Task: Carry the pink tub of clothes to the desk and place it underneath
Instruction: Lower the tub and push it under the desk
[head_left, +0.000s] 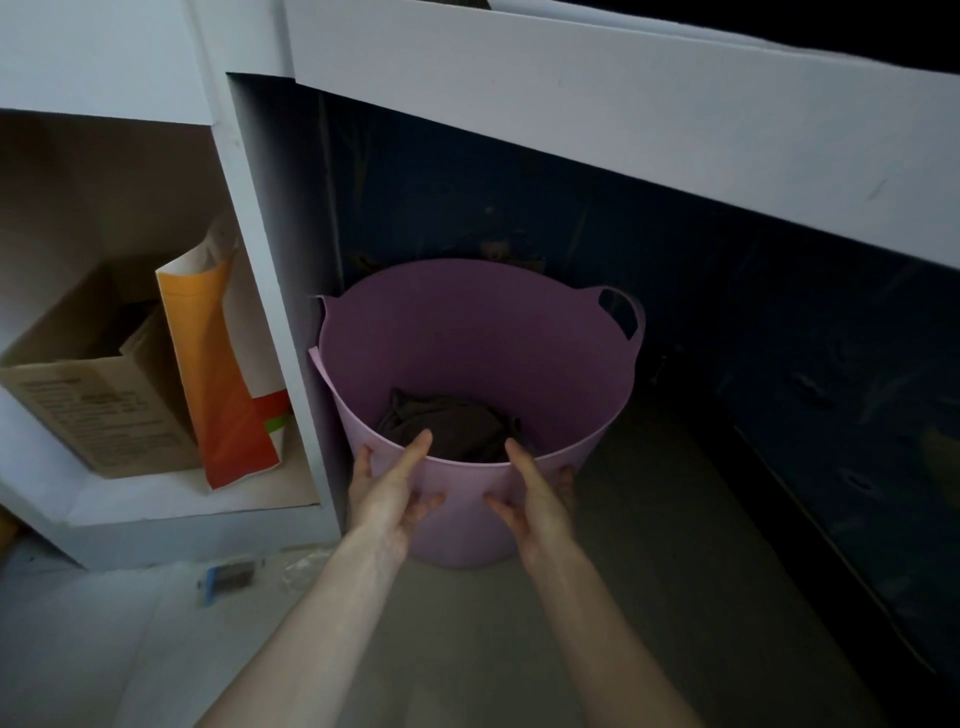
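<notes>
Both forearms reach forward from the bottom of the view. The left hand (387, 491) and the right hand (537, 499) rest on the near wall of the pink tub (467, 343), just below its rim. Each grip is wide: fingers spread, thumbs pointing inward, palms flat against the plastic instead of curled round it. Neither hand uses the loop handles.

The pink tub stands on the floor (649, 519), its far half already beneath the front edge of the bench (623, 114). Its left side sits just beside the white upright panel (270, 291) of the shelf unit.

Procedure, as judged from this position:
1. Push with even pressure from both palms so the pink tub travels straight and does not rotate.
2. Keep pressure low on the wall; the soft rim is likely to flex inward if pressed at the top.
3. Hold the line slightly rightward to avoid scraping the white upright panel.

Limits of visibility: the clothes (449, 426) show only as a dark bundle at the bottom; the number of items cannot be told. The left handle is mostly hidden against the white upright panel. The recess behind the pink tub is dark, so its depth and any obstruction cannot be confirmed.
</notes>
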